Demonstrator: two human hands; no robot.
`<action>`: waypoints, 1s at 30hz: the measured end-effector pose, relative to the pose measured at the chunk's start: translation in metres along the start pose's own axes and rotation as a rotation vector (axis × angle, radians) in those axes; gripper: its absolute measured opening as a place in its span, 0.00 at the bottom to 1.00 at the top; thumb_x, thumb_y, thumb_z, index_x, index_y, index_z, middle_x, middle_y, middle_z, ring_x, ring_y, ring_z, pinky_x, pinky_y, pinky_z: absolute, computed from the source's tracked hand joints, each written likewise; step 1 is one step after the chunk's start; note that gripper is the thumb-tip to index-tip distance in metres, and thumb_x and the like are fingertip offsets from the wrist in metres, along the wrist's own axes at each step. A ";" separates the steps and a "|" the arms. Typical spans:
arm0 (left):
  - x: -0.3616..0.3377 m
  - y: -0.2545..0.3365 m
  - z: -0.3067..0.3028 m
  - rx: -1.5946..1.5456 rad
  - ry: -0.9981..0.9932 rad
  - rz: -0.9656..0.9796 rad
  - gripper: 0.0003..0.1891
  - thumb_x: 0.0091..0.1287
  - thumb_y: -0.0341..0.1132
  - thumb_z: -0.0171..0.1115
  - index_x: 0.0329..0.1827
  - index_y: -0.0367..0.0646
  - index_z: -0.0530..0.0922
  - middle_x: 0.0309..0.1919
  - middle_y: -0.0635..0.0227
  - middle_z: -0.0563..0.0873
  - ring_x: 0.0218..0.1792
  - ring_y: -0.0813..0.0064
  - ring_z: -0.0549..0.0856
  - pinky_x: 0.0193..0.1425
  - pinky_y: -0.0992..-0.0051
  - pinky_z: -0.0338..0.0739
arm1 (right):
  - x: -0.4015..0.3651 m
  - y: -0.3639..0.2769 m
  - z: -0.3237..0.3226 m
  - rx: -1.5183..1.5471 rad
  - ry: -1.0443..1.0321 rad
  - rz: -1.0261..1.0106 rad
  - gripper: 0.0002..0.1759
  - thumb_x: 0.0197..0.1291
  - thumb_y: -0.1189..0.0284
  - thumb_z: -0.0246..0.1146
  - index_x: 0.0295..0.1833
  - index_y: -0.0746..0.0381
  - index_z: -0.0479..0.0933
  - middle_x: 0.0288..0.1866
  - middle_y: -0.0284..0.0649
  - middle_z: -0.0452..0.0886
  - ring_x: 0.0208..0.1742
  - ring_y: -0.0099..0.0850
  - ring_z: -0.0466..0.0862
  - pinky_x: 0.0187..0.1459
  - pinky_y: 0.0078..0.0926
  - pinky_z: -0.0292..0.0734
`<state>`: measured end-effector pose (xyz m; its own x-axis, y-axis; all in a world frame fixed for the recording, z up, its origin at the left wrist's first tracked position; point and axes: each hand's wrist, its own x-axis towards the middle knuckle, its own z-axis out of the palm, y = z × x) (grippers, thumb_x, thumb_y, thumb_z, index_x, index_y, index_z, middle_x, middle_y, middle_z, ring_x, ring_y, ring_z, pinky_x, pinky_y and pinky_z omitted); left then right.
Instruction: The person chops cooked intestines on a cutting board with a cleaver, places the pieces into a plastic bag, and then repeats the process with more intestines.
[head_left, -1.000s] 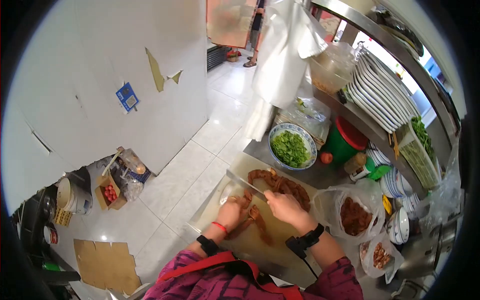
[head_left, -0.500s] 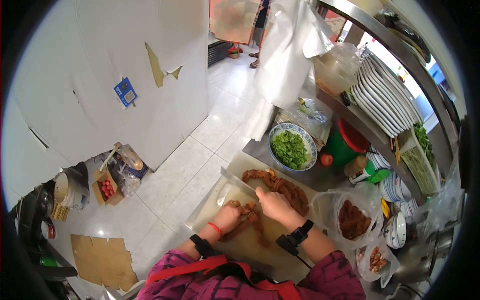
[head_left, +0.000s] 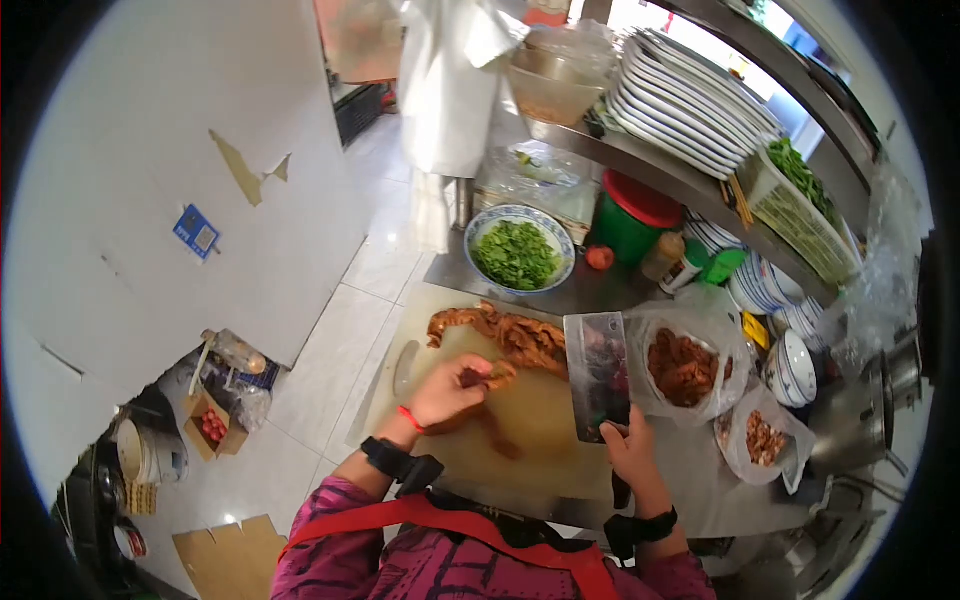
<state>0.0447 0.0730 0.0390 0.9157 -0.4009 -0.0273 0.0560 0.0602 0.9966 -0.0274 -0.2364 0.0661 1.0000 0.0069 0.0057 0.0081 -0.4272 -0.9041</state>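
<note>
My left hand (head_left: 450, 390) is closed around a small piece of brown meat (head_left: 492, 377) above the cutting board (head_left: 550, 450). My right hand (head_left: 634, 455) grips a cleaver (head_left: 597, 370), its broad blade raised and facing me over the board's right side. Beyond my left hand, a heap of brown marinated meat (head_left: 515, 338) lies along the far side of the board. Another meat strip (head_left: 492, 432) rests nearer to me, partly hidden by my left wrist. To the right of the cleaver, a clear plastic bag (head_left: 735, 345) holds more brown meat pieces (head_left: 684, 366).
Behind the board stand a bowl (head_left: 472, 225) of chopped greens, a tomato (head_left: 599, 257) and a green bin with a red lid (head_left: 642, 200). Stacked plates (head_left: 690, 105) sit on the shelf above. A second bag (head_left: 763, 437) and several bowls (head_left: 790, 365) are at the right.
The cleaver has moved right and turned its blade toward me, away from the meat. My left hand has lifted a meat piece. The camera view has shifted right.
</note>
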 end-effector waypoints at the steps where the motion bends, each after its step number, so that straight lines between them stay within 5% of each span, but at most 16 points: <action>1: 0.006 -0.018 0.011 0.301 0.044 0.038 0.16 0.57 0.23 0.60 0.50 0.38 0.73 0.45 0.67 0.78 0.45 0.73 0.79 0.50 0.75 0.74 | -0.009 0.001 -0.004 0.042 0.034 0.016 0.15 0.59 0.71 0.59 0.45 0.70 0.65 0.34 0.51 0.77 0.36 0.37 0.82 0.36 0.28 0.76; 2: 0.005 -0.026 0.017 0.304 0.021 0.036 0.16 0.57 0.23 0.60 0.50 0.38 0.73 0.45 0.67 0.78 0.45 0.73 0.79 0.50 0.75 0.74 | -0.017 0.003 -0.008 0.085 0.068 0.030 0.15 0.59 0.70 0.59 0.44 0.70 0.65 0.32 0.52 0.76 0.35 0.39 0.81 0.36 0.30 0.75; 4: 0.004 -0.034 0.024 0.941 0.050 0.372 0.19 0.54 0.28 0.64 0.50 0.40 0.74 0.48 0.58 0.76 0.48 0.60 0.78 0.53 0.66 0.74 | -0.035 0.011 -0.019 -0.059 0.066 0.105 0.15 0.58 0.71 0.59 0.46 0.68 0.67 0.30 0.45 0.76 0.31 0.31 0.79 0.33 0.28 0.73; 6: -0.010 -0.025 0.026 1.112 -0.007 0.269 0.19 0.53 0.32 0.62 0.50 0.44 0.75 0.51 0.56 0.74 0.52 0.54 0.74 0.56 0.62 0.70 | -0.051 0.015 -0.026 -0.201 0.085 0.156 0.15 0.57 0.71 0.60 0.48 0.66 0.68 0.28 0.38 0.76 0.28 0.23 0.76 0.30 0.25 0.72; 8: -0.024 -0.033 0.019 1.307 -0.135 0.247 0.18 0.55 0.34 0.57 0.50 0.48 0.76 0.52 0.60 0.74 0.53 0.58 0.73 0.55 0.63 0.69 | -0.064 0.012 -0.028 -0.318 -0.026 0.284 0.18 0.58 0.65 0.59 0.45 0.67 0.65 0.33 0.56 0.77 0.36 0.52 0.79 0.38 0.42 0.72; 10: -0.031 -0.044 0.021 1.418 -0.154 0.418 0.17 0.57 0.35 0.53 0.51 0.52 0.76 0.52 0.66 0.75 0.52 0.61 0.74 0.54 0.61 0.68 | -0.072 0.014 -0.026 -0.310 -0.016 0.251 0.17 0.57 0.65 0.59 0.44 0.66 0.66 0.35 0.58 0.77 0.39 0.55 0.79 0.39 0.44 0.72; 14: -0.021 -0.053 0.034 1.627 -0.138 0.403 0.20 0.58 0.35 0.52 0.56 0.53 0.73 0.51 0.64 0.75 0.58 0.62 0.71 0.60 0.55 0.64 | -0.079 0.024 -0.022 -0.310 -0.011 0.274 0.17 0.57 0.65 0.59 0.44 0.66 0.66 0.35 0.59 0.78 0.40 0.57 0.78 0.39 0.45 0.72; 19: -0.007 -0.064 0.045 1.567 -0.080 0.379 0.16 0.61 0.34 0.49 0.51 0.48 0.74 0.50 0.60 0.76 0.58 0.60 0.71 0.61 0.54 0.62 | -0.083 0.013 -0.022 -0.285 -0.007 0.279 0.18 0.57 0.65 0.59 0.45 0.66 0.66 0.35 0.58 0.79 0.39 0.58 0.78 0.40 0.46 0.72; 22: 0.002 -0.062 0.044 1.564 -0.176 0.203 0.14 0.60 0.35 0.50 0.49 0.45 0.74 0.49 0.56 0.77 0.56 0.58 0.73 0.61 0.55 0.62 | -0.086 0.020 -0.024 -0.207 0.023 0.260 0.18 0.57 0.65 0.59 0.45 0.66 0.66 0.36 0.58 0.79 0.40 0.58 0.78 0.40 0.46 0.73; 25: 0.007 -0.057 0.042 1.459 -0.129 0.245 0.10 0.62 0.35 0.51 0.44 0.43 0.75 0.40 0.56 0.80 0.46 0.57 0.77 0.52 0.59 0.68 | -0.093 0.040 -0.026 -0.192 0.069 0.300 0.19 0.57 0.65 0.59 0.47 0.66 0.66 0.36 0.57 0.79 0.39 0.56 0.79 0.40 0.44 0.73; 26: 0.010 -0.052 0.041 1.218 -0.071 0.167 0.08 0.64 0.34 0.51 0.42 0.43 0.74 0.36 0.58 0.80 0.41 0.59 0.79 0.47 0.62 0.71 | -0.095 0.045 -0.027 -0.191 0.075 0.297 0.19 0.57 0.65 0.59 0.47 0.66 0.66 0.36 0.57 0.79 0.39 0.56 0.79 0.40 0.44 0.73; 28: 0.014 -0.038 0.036 0.977 -0.022 0.088 0.06 0.66 0.34 0.51 0.40 0.42 0.73 0.31 0.60 0.80 0.37 0.62 0.80 0.41 0.64 0.73 | -0.101 0.053 -0.029 -0.105 0.154 0.219 0.16 0.56 0.70 0.61 0.43 0.68 0.66 0.31 0.49 0.78 0.33 0.39 0.82 0.35 0.34 0.74; 30: 0.014 -0.013 0.028 0.321 0.015 -0.158 0.05 0.69 0.33 0.49 0.37 0.43 0.70 0.25 0.67 0.77 0.28 0.71 0.80 0.31 0.72 0.74 | -0.107 0.055 -0.033 -0.138 0.184 0.218 0.18 0.56 0.68 0.60 0.47 0.67 0.66 0.34 0.53 0.78 0.36 0.46 0.81 0.38 0.38 0.74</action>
<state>0.0461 0.0413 0.0274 0.9116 -0.3688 -0.1818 0.0716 -0.2930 0.9534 -0.1342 -0.2908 0.0302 0.9620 -0.2567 -0.0934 -0.2189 -0.5197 -0.8259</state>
